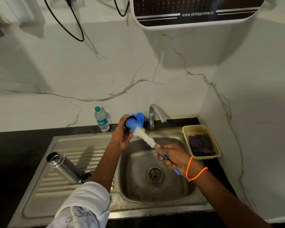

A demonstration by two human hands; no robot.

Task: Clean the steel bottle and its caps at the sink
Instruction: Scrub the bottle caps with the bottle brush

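Note:
My left hand (122, 134) grips a dark cap (129, 123) with a blue inside, held up above the sink basin (138, 191). A bottle brush (145, 137) with white bristles and a blue tip reaches into the cap. My right hand (171, 157) grips the brush's blue handle. The open steel bottle (62, 167) stands on the ribbed drainboard (44, 183) at the left. A small black cap (85, 176) lies beside the bottle's base.
A steel tap (155, 116) rises behind the basin. A blue holder (140, 118) sits by the tap. A clear plastic water bottle (102, 120) stands on the black counter. A yellow basket (202, 130) with a checked cloth sits at the right. A water purifier (196, 12) hangs overhead.

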